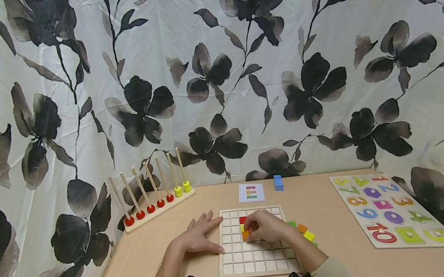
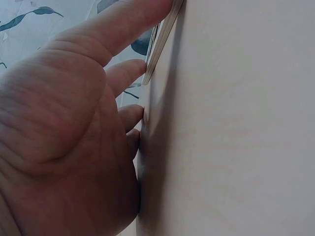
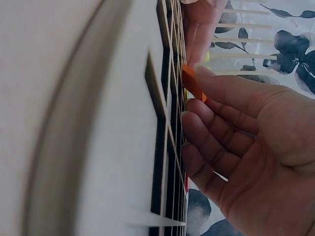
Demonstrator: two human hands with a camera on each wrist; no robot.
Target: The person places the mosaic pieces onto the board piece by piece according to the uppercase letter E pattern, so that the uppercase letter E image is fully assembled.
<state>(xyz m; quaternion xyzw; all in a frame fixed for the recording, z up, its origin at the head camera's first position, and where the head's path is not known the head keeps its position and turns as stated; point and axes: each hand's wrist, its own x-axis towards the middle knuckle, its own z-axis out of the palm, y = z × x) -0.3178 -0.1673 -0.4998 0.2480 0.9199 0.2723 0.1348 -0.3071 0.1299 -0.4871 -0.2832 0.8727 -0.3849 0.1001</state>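
Note:
A wooden grid board (image 1: 239, 268) with square cells lies in front of me. My right hand (image 1: 265, 226) pinches an orange tile (image 1: 246, 235) between thumb and fingers, low over the board. In the right wrist view the orange tile (image 3: 193, 83) is tilted, one edge at the grid. Just beyond it a red tile (image 1: 243, 220) and a yellow tile (image 1: 241, 228) sit in cells, partly hidden by the right hand. My left hand (image 1: 196, 238) rests with fingers spread at the board's left side; its thumb touches the edge, as the left wrist view shows too.
Several loose coloured tiles (image 1: 309, 236) lie right of the board, partly behind the right forearm. Behind the board are a printed pattern card (image 1: 243, 194) and a blue block (image 1: 278, 183). A peg rack with beads (image 1: 160, 211) stands left; a number puzzle board (image 1: 381, 218) lies right.

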